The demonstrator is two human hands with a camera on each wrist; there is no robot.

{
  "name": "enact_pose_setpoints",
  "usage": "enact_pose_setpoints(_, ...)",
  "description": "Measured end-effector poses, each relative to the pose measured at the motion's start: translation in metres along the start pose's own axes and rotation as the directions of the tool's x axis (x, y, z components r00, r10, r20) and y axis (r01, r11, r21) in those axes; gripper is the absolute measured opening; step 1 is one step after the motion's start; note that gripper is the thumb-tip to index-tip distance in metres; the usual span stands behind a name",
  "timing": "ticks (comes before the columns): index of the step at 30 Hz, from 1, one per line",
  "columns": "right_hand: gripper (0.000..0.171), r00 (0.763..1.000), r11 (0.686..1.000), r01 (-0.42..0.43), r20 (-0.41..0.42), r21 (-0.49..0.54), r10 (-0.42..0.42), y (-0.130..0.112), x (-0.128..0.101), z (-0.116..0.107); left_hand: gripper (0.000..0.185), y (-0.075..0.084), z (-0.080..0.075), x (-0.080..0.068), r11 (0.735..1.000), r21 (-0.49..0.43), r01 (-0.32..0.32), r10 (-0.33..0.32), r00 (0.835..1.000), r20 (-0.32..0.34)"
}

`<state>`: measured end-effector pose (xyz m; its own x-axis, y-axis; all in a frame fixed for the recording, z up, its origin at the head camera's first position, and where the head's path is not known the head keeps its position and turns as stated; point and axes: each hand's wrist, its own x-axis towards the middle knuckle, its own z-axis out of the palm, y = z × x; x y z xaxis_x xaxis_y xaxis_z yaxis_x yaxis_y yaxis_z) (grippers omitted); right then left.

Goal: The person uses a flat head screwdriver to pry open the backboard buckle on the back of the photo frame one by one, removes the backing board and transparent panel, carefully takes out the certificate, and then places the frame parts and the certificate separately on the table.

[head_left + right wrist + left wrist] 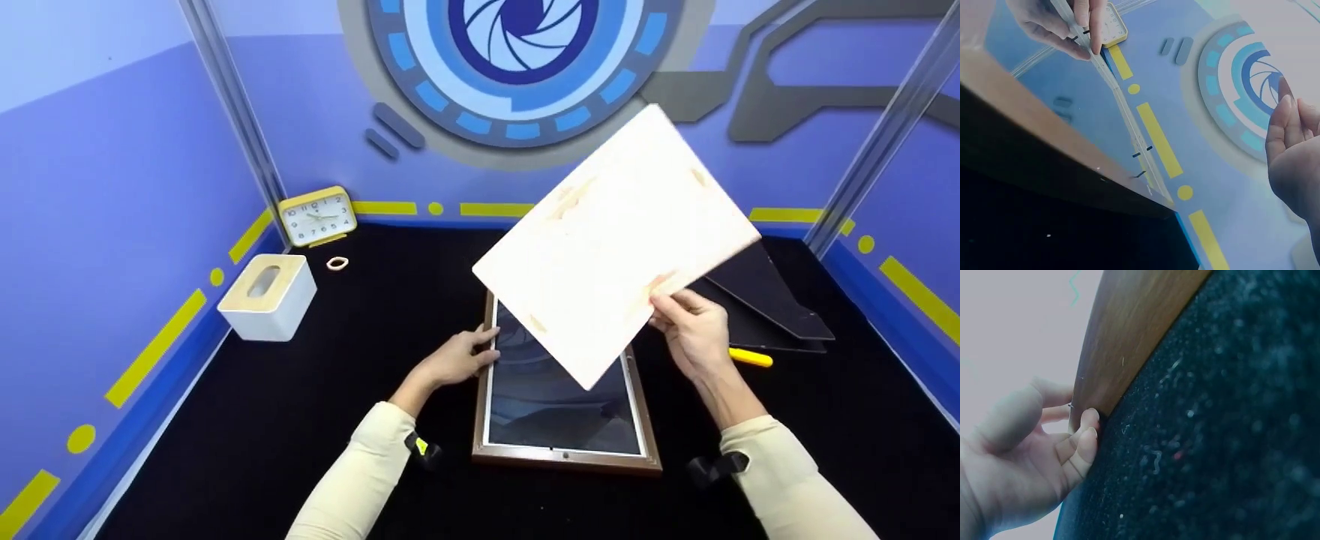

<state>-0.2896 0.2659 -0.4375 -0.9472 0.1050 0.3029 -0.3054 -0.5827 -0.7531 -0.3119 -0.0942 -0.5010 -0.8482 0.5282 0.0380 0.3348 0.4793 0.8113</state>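
Observation:
A brown picture frame (562, 457) lies flat on the black mat (300, 420), its glass (547, 405) facing up. My left hand (457, 358) holds the frame's left rail, thumb on top and fingertips at its outer edge; the left wrist view shows those fingertips (1088, 424) curled against the wooden rail (1129, 332). My right hand (690, 326) pinches the lower right edge of a pale wooden board (615, 240), held tilted in the air over the frame's far half. In the right wrist view the right hand (1292, 152) shows at the right, the frame's rail (1044, 146) at the left.
A yellow alarm clock (318, 216) stands in the back left corner, with a white tissue box (268, 296) and a small ring (337, 263) near it. A black backing panel (765, 300) and a yellow tool (750, 358) lie right of the frame. Blue walls enclose the mat.

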Motion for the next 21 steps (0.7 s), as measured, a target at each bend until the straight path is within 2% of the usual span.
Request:
enact_pose_setpoints(2, 0.039, 1.000, 1.000, 0.015, -0.008, 0.019, -0.015, 0.000, 0.003, 0.002, 0.054, 0.001, -0.001, 0.000, 1.000, -0.001, 0.002, -0.002, 1.000, 0.004)
enact_pose_setpoints(5, 0.079, 0.999, 0.997, 0.041, -0.013, 0.072, -0.040, 0.000, 0.006, 0.006, 0.055, 0.002, -0.001, -0.001, 1.000, 0.010, 0.005, -0.005, 1.000, 0.003)
enact_pose_setpoints(7, 0.091, 0.998, 0.994, 0.065, -0.026, 0.084, -0.063, 0.000, 0.008, 0.007, 0.055, 0.002, -0.001, -0.001, 1.000, 0.013, 0.010, -0.010, 1.000, -0.001)
enact_pose_setpoints(9, 0.084, 0.995, 0.993, 0.083, -0.063, 0.087, -0.078, 0.000, 0.009, 0.008, 0.055, 0.003, 0.000, 0.000, 1.000, 0.012, 0.015, -0.015, 1.000, -0.003)
enact_pose_setpoints(14, 0.044, 0.979, 0.995, 0.098, -0.182, 0.006, -0.096, 0.002, 0.016, 0.011, 0.054, 0.001, 0.001, 0.001, 1.000, 0.008, 0.016, -0.016, 1.000, -0.012)
enact_pose_setpoints(17, 0.041, 0.967, 0.994, 0.107, -0.231, -0.029, -0.111, 0.004, 0.023, 0.012, 0.054, 0.001, 0.000, 0.001, 0.999, 0.033, 0.014, -0.014, 1.000, -0.019)
enact_pose_setpoints(21, 0.046, 0.947, 0.993, 0.105, -0.299, -0.051, -0.115, 0.010, 0.038, 0.015, 0.053, 0.000, 0.000, 0.001, 0.996, 0.090, 0.001, 0.001, 1.000, -0.029)
